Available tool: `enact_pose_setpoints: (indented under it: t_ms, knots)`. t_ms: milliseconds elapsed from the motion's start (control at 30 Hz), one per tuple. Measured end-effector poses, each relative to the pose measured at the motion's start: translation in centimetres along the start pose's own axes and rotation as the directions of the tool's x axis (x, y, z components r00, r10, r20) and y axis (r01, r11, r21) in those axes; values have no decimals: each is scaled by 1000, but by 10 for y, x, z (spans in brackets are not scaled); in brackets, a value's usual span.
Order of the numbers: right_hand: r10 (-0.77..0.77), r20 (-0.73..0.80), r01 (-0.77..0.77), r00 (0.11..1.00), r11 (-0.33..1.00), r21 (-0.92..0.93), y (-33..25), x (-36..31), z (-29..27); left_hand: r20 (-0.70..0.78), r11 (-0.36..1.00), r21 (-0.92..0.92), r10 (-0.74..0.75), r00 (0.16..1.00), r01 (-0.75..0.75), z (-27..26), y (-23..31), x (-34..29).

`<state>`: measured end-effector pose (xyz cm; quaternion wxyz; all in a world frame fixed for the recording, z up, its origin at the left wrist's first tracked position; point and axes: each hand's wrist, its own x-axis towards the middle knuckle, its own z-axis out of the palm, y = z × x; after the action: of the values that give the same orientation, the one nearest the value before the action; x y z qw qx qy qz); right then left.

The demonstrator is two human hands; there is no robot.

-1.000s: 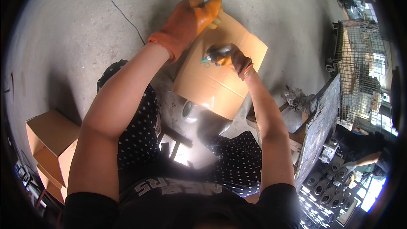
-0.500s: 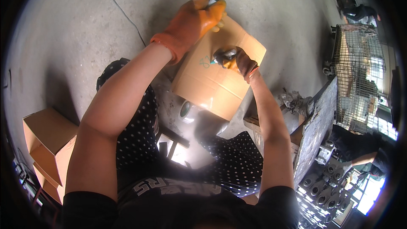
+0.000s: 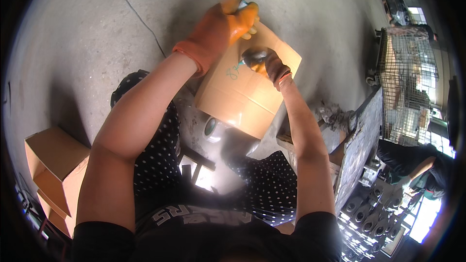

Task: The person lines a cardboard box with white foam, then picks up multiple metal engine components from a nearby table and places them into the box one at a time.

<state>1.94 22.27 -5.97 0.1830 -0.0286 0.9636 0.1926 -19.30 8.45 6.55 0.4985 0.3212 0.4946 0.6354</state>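
A brown cardboard box (image 3: 242,97) stands before me, its face marked in green ink. My right hand (image 3: 264,63), in a dark-stained orange glove, is closed around a marker; its green tip (image 3: 241,62) is at the box face beside the fresh strokes. At the box's far left edge is my left hand (image 3: 225,22), in an orange rubber glove with its fingers curled closed. A small pale grey-blue thing (image 3: 242,4) shows by its thumb, too little to name. A grey metal part with a round opening (image 3: 210,127) sits at the box's near edge.
Open cardboard boxes (image 3: 60,160) stand at my left. A cable (image 3: 141,19) runs over the concrete floor. To the right are a worn metal plate (image 3: 359,140), a wire-mesh cage (image 3: 405,87) and many metal parts (image 3: 374,213), with another person's arm (image 3: 420,172) reaching there.
My right hand has shifted slightly up and left with the marker, and another green stroke shows beside the earlier marks. My left hand stays nearly in place.
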Motion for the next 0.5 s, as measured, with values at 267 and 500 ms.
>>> enact_pose_setpoints:
  t_ms: [267,500]
  knots:
    - [288,223,-347,931,888,302,3,19,-38,-2,997,-78,-23,1000,23,4,4,-3]
    - [219,390,-310,894,932,187,-3,24,-69,-15,1000,-26,-10,1000,10,0,2,0]
